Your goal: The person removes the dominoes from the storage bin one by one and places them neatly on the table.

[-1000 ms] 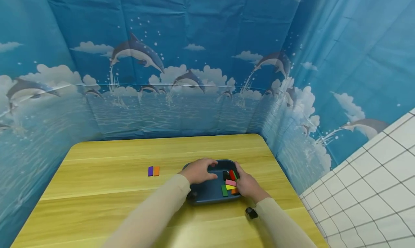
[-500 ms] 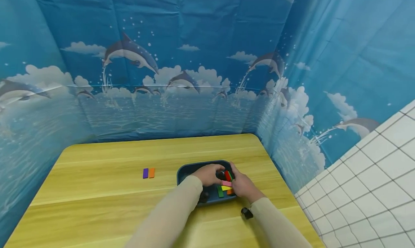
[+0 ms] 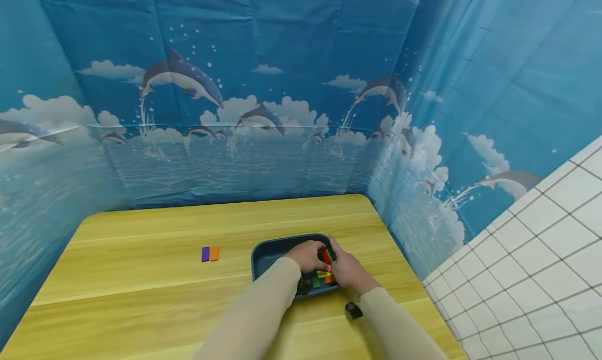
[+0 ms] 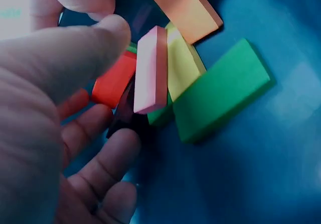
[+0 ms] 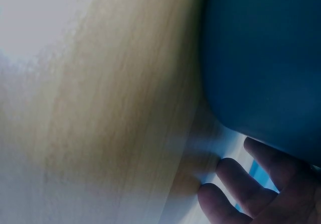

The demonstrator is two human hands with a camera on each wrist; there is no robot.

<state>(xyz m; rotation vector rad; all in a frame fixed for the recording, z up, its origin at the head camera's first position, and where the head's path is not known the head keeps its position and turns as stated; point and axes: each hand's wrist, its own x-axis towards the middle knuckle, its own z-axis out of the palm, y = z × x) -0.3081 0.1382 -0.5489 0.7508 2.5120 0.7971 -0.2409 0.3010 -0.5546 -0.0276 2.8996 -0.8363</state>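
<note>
My left hand (image 3: pixel 307 256) reaches into a dark blue tray (image 3: pixel 268 251), its thumb and fingers apart around several coloured dominoes. In the left wrist view, the thumb lies beside the red domino (image 4: pixel 115 81) and the pink domino (image 4: pixel 150 71), while other fingertips are right at the red and black (image 4: pixel 125 111) ones. The yellow domino (image 4: pixel 183 61), green domino (image 4: pixel 223 91) and orange domino (image 4: pixel 185 10) lie close by, partly overlapping. My right hand (image 3: pixel 349 272) grips the tray's right end, with fingers along the outside wall.
A purple domino (image 3: pixel 205 254) and an orange domino (image 3: pixel 214 253) lie side by side on the wooden table (image 3: pixel 141 287), left of the tray. Black wrist cameras show at both wrists. A blue dolphin-print curtain (image 3: pixel 263 161) hangs behind; white tiles (image 3: pixel 531 260) are at right.
My left hand has moved right, from over the tray's left side to the dominoes. The right hand has stayed on the tray's right end. The head view has shifted slightly to the right.
</note>
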